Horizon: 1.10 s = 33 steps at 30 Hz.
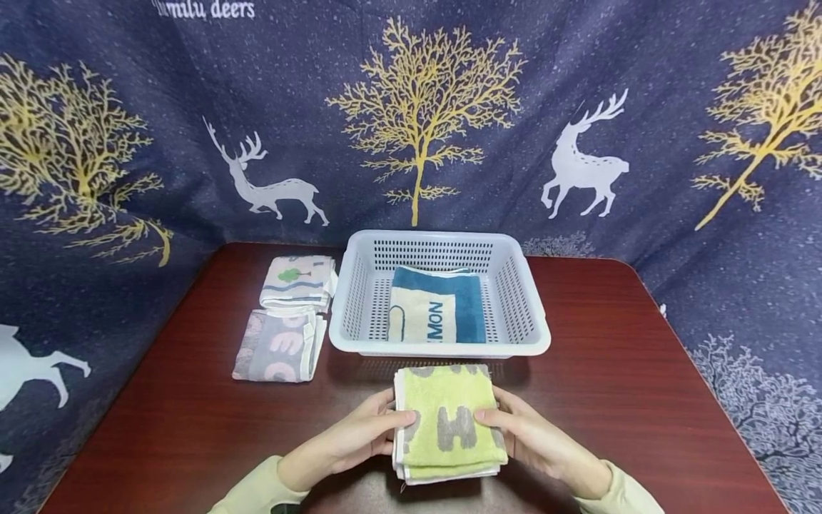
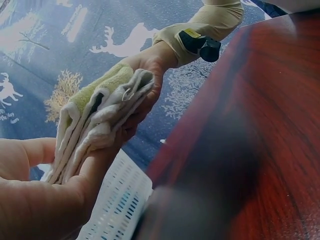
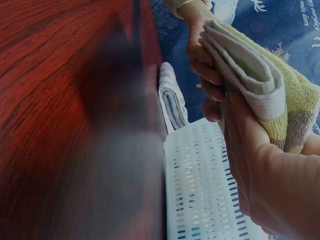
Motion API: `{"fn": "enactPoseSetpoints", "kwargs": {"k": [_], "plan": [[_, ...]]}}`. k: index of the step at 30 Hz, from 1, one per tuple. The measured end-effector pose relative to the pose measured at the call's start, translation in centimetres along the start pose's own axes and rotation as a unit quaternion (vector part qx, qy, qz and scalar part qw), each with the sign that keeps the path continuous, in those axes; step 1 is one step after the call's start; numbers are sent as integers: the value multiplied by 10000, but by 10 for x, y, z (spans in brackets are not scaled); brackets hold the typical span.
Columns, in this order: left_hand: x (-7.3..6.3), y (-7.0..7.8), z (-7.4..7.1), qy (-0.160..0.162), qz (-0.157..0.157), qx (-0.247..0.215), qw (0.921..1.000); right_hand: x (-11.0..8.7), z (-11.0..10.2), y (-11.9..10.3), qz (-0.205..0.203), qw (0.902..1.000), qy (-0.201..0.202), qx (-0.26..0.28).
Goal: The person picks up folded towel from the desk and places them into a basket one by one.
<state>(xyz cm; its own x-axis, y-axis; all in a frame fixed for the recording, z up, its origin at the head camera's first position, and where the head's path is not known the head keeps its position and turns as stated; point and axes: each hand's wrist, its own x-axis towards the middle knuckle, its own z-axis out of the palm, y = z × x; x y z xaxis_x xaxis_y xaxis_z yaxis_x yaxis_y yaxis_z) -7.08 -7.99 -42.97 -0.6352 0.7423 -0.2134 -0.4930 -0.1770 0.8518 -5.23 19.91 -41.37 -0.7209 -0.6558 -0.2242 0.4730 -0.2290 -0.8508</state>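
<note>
Closest to me, pale sleeves (image 1: 260, 491) come in from the bottom edge. My left hand (image 1: 362, 432) and right hand (image 1: 528, 435) each grasp one side of the green towel (image 1: 456, 396), thumbs on top and fingers beneath. I see it folded in layers, a grey H facing up, held just above the desk (image 1: 616, 343) and in front of the basket (image 1: 443, 348). The desk is dark red wood, its grain plain and its surface softly shiny. Left of the basket I have a folded grey towel (image 1: 276, 350) with pink letters; just behind it lies a folded pale towel (image 1: 302, 276). The basket, slotted along its walls, has a folded blue towel (image 1: 424, 307) inside. Beyond the desk hangs a dark blue cloth (image 1: 494, 207), printed with golden trees (image 1: 419, 175) and white deer (image 1: 587, 171).
</note>
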Motion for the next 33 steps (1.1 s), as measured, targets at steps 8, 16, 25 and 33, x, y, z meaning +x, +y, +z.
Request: {"fn": "enactPoseSetpoints", "kwargs": {"k": [8,16,25,33], "plan": [[-3,5,0,-95,91,124,9998,-2,3,-3,-115,9999,-114,47],[-5,11,5,39,23,151,9999,-6,6,-5,-281,9993,-235,-1],[-6,12,7,75,51,96,9999,-7,8,-6,-280,9994,-220,-47],[-5,9,4,138,112,257,9995,-5,7,-5,-208,9997,-124,-6]]}}
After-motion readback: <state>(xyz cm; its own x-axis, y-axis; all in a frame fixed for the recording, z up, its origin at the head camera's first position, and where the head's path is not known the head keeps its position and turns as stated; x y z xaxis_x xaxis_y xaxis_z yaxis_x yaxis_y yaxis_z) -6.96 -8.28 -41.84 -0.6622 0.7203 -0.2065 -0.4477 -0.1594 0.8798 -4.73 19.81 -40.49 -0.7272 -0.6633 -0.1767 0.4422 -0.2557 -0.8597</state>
